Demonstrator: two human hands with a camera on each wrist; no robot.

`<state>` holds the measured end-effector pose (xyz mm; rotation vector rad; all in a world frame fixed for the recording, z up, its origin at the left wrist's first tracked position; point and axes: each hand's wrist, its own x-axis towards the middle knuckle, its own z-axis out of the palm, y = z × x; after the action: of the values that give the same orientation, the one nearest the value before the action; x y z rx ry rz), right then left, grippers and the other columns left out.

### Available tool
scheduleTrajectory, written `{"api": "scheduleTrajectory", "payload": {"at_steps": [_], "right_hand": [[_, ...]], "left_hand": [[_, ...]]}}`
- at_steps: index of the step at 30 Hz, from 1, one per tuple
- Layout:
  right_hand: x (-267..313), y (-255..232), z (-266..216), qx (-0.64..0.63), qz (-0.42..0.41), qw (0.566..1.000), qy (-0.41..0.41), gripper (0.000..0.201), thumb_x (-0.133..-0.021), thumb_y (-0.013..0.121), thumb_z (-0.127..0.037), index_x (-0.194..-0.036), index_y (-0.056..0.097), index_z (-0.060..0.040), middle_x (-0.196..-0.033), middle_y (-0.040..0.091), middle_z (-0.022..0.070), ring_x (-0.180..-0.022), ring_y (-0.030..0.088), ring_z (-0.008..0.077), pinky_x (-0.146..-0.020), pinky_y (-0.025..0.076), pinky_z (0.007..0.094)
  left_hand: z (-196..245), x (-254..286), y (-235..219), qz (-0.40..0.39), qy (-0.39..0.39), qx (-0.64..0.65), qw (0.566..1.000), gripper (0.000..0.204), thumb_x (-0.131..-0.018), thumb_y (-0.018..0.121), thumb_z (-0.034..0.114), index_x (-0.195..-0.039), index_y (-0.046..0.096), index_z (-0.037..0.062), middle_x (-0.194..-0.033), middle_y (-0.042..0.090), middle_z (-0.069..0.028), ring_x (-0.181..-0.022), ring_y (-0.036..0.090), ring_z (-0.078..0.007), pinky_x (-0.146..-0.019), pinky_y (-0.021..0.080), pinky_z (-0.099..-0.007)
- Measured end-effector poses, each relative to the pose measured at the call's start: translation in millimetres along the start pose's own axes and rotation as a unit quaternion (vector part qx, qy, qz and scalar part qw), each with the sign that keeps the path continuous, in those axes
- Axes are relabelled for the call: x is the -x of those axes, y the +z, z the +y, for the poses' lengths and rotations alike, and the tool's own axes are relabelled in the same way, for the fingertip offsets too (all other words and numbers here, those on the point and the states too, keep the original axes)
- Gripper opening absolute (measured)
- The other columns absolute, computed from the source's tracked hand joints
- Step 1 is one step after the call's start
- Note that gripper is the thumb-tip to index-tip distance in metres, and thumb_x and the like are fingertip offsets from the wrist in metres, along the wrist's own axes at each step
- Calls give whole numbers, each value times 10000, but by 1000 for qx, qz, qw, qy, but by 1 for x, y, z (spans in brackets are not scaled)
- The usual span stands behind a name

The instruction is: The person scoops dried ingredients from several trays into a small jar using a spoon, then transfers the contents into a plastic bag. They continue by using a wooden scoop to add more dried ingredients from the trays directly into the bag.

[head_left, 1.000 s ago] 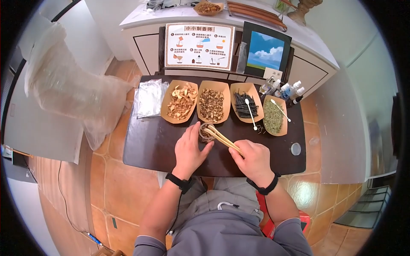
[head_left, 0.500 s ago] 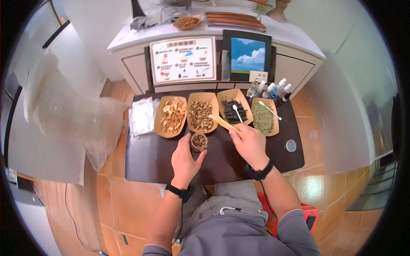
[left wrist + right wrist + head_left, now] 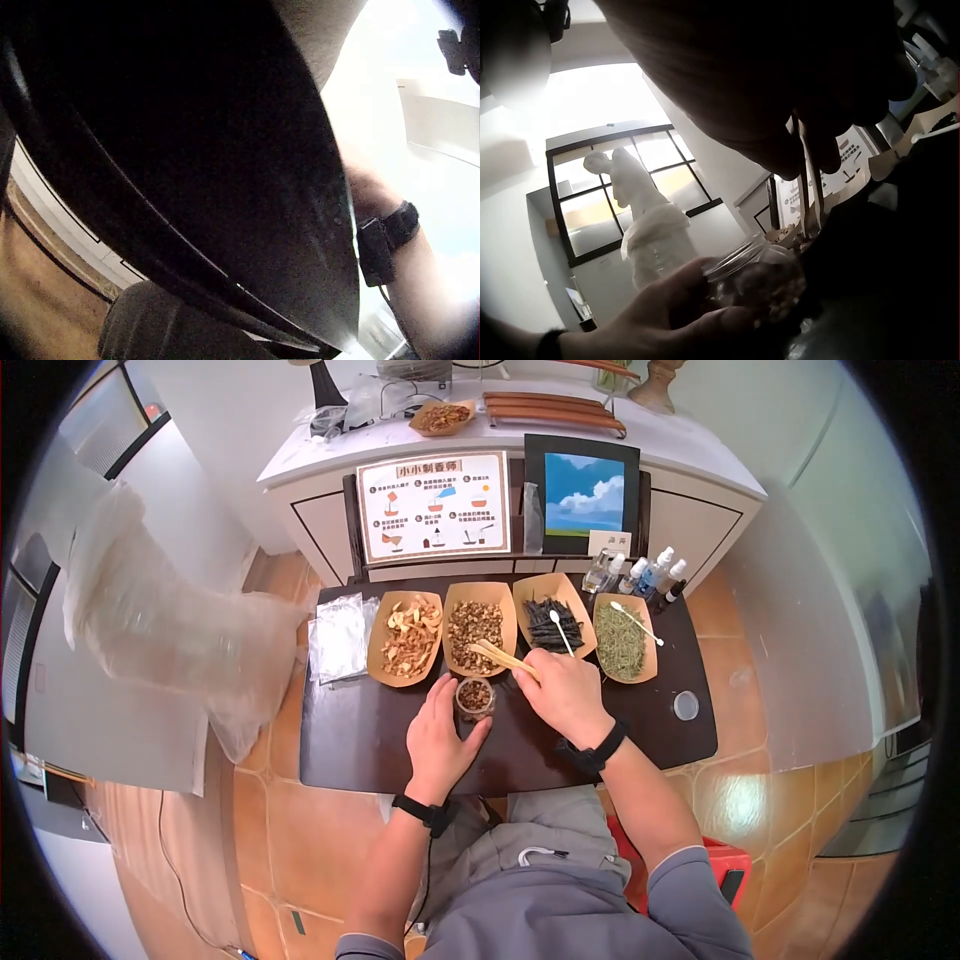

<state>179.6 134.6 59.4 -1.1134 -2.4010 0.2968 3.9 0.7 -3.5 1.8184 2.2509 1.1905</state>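
My left hand (image 3: 436, 745) holds a small clear jar (image 3: 475, 702) on the dark table, with fingers at its left side and thumb at its near right. Brown pieces fill part of the jar, which shows from the side in the right wrist view, its mouth uncovered. In my right hand (image 3: 562, 695) is a pair of wooden tongs (image 3: 508, 658). Their tips reach into the near part of a paper tray (image 3: 510, 622) of chopped brown pieces (image 3: 474, 618), just beyond the jar. Mostly the dark table underside (image 3: 225, 165) fills the left wrist view, hiding that hand.
Flanking that tray are paper trays of pale dried slices (image 3: 410, 635), dark strips (image 3: 545, 625) and green herb (image 3: 622, 645); two white spoons (image 3: 636, 624) lie across the right ones. Silvery packets (image 3: 340, 640) lie left, spray bottles (image 3: 655, 572) back right, a round lid (image 3: 685, 706) right.
The tongs have moved from the jar's mouth out to the tray of chopped brown pieces, and their tips are now lower in it. My left hand stays at the jar. The head view has shifted.
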Motion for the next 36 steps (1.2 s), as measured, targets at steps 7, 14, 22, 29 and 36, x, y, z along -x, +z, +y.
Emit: {"api": "scheduleTrajectory", "payload": {"at_steps": [7,14,22,29,36], "right_hand": [[0,14,2,15,-1,1000,-26,274,-956,759,-318,-861,666,-79,-721,712,111,-675,721,353,-598,566,482],[3,15,7,-60,7,997,45,217,-965,751,-291,-877,706,-98,-733,710,123,-704,716,368,-632,549,496],[15,0,3,-121,42,991,50,186,-968,753,-274,-916,728,-97,-746,718,120,-707,721,373,-639,555,486],[51,-34,-13,-170,6,985,14,166,-970,762,-253,-947,715,-96,-781,724,113,-701,725,339,-603,550,431],[58,-36,-13,-125,4,991,-39,174,-959,777,-253,-928,699,-101,-772,709,90,-682,709,323,-587,533,443]], "left_hand": [[-1,0,-2,-3,-4,1,1000,846,-776,943,315,-1457,544,10,-1479,624,-196,-1281,661,-369,-1000,571,-452],[-3,1,-4,-19,-40,47,998,867,-783,948,327,-1478,520,33,-1478,614,-185,-1305,650,-389,-1036,556,-467],[-6,2,-5,-25,-79,98,992,685,-879,858,340,-1409,572,14,-1352,677,-183,-1159,701,-386,-938,577,-462],[0,0,-6,-9,-32,64,997,748,-799,927,315,-1420,594,61,-1192,702,-88,-857,671,-261,-769,556,-381],[0,0,-4,-7,-29,57,998,744,-785,932,259,-1416,593,60,-1269,710,-132,-1102,720,-346,-914,579,-428]]}}
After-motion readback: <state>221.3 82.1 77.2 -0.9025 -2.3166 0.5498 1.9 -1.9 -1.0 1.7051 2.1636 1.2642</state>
